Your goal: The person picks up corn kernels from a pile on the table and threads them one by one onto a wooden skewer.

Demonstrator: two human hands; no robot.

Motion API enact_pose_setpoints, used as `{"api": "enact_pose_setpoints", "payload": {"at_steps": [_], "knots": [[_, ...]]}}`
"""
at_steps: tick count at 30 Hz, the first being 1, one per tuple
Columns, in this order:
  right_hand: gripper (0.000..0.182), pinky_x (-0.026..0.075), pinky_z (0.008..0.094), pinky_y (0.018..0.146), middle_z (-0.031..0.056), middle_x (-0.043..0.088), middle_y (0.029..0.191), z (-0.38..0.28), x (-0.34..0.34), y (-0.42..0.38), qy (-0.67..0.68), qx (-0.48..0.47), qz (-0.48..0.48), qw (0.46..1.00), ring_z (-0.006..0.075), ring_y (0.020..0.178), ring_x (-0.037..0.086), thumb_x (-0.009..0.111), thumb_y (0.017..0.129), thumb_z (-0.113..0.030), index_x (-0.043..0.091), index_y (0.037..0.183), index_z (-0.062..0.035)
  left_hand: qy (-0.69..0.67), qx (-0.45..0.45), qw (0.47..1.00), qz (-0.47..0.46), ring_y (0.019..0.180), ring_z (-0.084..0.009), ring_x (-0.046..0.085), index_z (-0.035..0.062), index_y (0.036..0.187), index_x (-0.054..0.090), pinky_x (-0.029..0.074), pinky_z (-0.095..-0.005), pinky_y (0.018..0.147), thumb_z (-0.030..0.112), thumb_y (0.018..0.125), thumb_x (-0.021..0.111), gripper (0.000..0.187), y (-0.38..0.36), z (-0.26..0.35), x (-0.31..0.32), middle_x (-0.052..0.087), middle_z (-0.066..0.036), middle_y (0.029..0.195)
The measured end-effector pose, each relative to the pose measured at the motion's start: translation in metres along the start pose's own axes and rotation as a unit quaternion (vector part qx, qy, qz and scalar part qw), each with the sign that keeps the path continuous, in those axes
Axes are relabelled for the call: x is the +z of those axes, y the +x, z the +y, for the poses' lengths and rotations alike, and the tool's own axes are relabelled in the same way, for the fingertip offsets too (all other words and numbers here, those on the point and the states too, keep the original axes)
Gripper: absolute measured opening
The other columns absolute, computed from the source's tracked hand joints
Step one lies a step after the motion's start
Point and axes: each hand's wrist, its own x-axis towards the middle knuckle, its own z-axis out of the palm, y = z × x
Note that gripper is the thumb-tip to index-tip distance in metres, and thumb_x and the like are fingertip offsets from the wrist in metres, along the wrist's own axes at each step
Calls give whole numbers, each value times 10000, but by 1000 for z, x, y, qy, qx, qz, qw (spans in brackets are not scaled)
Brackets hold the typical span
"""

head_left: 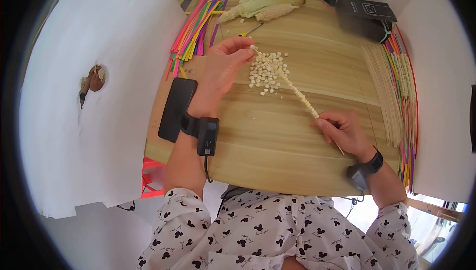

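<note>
A thin wooden skewer (300, 96), threaded with pale corn kernels along much of its length, slants across the middle of the table. My right hand (344, 130) is closed round its lower part, and the bare end sticks out below the fingers. At the upper end, my left hand (229, 55) pinches a corn kernel (253, 47) at the skewer's tip. Beneath that upper half lies a pile of loose kernels (264, 75) on the wooden table (297, 161).
Corn cobs with husks (270, 7) and a screwdriver (250, 31) lie at the back. Coloured strips (198, 27) and a phone (177, 108) are on the left. Bare skewers (384, 91), filled skewers (404, 76) and a black box (366, 19) occupy the right. White panels surround the table.
</note>
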Motion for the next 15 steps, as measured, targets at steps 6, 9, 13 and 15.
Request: {"api": "enact_pose_setpoints", "payload": {"at_steps": [6,9,13,15], "knots": [[200,291,216,448,-51,465,547,2,0,1,4,-4,-6,1000,10,499,387,587,979,-175,659,911,-1,4,17,1000,-15,875,-137,647,6,1046,668,529,-291,824,-11,858,664,189,2,-4,-2,673,-52,943],[199,289,216,449,-53,462,548,1,0,0,10,-2,-3,1000,10,498,383,584,981,-173,660,916,-1,27,29,999,-10,881,-134,644,8,1044,667,525,-290,830,-13,857,665,188,0,-4,1,673,-52,945],[194,288,215,449,-54,462,553,1,0,0,12,-8,1,1000,11,500,383,584,981,-168,660,920,0,32,36,999,1,883,-133,641,8,1044,665,520,-289,834,-8,856,668,188,0,-4,4,671,-49,946],[188,290,214,451,-54,465,559,1,0,0,31,-1,-2,1000,9,506,388,586,980,-162,657,919,1,16,44,999,10,829,-127,650,-3,1025,670,521,-252,778,3,836,687,190,-1,-3,6,682,-63,917]]}}
